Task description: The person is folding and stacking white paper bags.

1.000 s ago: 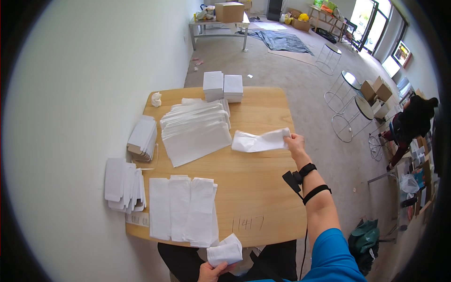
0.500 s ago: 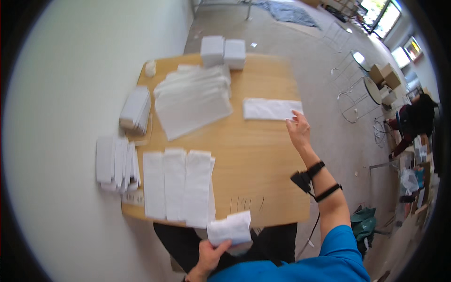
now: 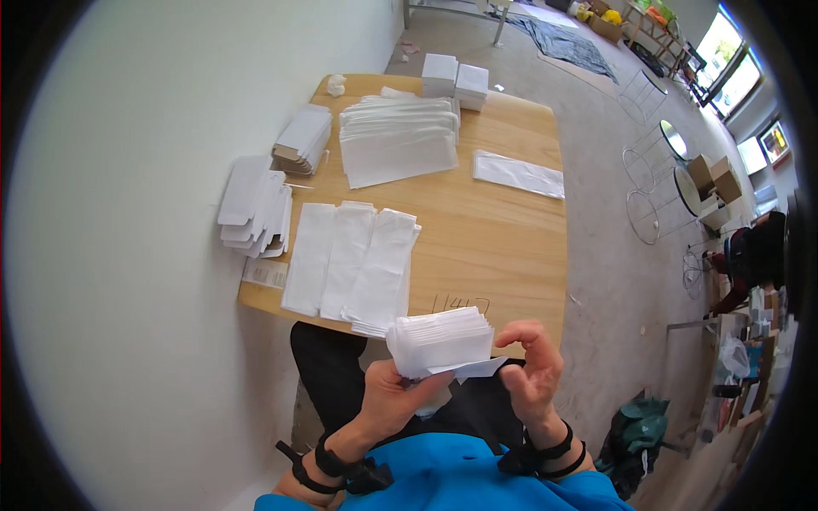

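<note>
Bundle of folded white paper (image 3: 443, 339) sits lower centre in my head view, pinched in the left hand (image 3: 390, 399); I see the right hand (image 3: 534, 375) beside it, thumb and fingers parted. A white strip (image 3: 518, 174) lies upper right on the table (image 3: 477, 247).

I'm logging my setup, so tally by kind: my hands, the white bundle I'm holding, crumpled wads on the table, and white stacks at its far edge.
Hands: 2
Bundle: 1
Wad: 1
Far stacks: 2
Total: 6
</note>
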### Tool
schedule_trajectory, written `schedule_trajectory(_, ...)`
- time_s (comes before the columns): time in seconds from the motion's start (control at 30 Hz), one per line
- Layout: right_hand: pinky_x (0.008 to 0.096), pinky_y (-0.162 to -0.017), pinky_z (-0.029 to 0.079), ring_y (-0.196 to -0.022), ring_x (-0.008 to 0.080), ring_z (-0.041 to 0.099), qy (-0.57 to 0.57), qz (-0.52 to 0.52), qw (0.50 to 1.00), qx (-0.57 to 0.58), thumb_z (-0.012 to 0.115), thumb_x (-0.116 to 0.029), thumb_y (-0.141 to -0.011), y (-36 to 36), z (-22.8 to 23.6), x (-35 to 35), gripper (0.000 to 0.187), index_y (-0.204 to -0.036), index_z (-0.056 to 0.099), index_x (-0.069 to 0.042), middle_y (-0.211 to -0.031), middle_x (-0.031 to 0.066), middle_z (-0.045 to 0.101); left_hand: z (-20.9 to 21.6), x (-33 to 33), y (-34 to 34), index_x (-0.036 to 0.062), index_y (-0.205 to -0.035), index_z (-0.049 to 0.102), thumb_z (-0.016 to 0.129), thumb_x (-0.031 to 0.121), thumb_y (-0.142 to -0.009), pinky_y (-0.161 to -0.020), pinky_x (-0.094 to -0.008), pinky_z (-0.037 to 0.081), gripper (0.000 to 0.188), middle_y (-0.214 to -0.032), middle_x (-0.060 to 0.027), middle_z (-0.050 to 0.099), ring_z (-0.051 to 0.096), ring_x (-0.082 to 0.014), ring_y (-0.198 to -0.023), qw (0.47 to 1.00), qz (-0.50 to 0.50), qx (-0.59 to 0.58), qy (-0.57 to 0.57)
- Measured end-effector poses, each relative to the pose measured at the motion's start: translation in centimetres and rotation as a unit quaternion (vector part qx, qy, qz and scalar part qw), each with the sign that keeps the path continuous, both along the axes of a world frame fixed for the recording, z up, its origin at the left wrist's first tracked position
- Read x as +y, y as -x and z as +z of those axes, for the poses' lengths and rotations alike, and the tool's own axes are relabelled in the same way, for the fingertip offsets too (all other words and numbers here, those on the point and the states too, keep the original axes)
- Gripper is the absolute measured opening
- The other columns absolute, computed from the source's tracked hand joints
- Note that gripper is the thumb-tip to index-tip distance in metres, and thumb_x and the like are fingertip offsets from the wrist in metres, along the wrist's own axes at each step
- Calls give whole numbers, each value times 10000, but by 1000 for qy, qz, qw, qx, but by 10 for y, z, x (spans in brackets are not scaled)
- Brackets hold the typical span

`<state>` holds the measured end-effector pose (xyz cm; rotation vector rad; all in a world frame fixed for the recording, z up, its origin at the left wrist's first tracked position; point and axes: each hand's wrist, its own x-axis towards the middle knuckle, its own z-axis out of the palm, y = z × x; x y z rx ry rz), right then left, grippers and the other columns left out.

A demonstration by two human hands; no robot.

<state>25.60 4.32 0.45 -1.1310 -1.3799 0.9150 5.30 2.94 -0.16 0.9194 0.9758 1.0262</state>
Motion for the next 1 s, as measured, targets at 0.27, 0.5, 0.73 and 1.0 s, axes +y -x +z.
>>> schedule_trajectory(0.27,313,-695,456,-771,189,582,-158,178,968,-74,818,-7,-623,0,25,-25,260,-836,678,-62,-815,66,637,-7,-29,14,-50,-1074,663,659,111,-904,-719,-236,516,234,-945,-72,695,628,-87,-840,991,40,-123,43)
schedule_trajectory(0.5,315,-720,475,-821,230,597,-95,71,992,-42,767,-312,-751,4,29,-34,364,-898,644,-3,-881,135,623,12,-31,8,-37,-1070,674,664,72,-893,-716,-236,533,209,-953,-85,698,643,-98,-832,998,31,-53,12)
schedule_trajectory(0.73,278,-707,495,-776,194,617,-83,-15,991,-108,774,-37,-720,6,21,-34,263,-922,609,-7,-859,103,631,21,-33,5,-24,-1030,686,714,12,-833,-716,-247,535,202,-911,-68,701,646,-101,-808,999,20,-39,20)
schedule_trajectory(1.0,250,-736,495,-780,120,601,7,-58,998,-5,712,50,-775,12,13,-37,249,-997,603,14,-828,57,624,-3,-37,8,-49,-1071,657,609,200,-952,-755,-251,533,280,-935,-80,687,634,-102,-852,996,29,-78,41)
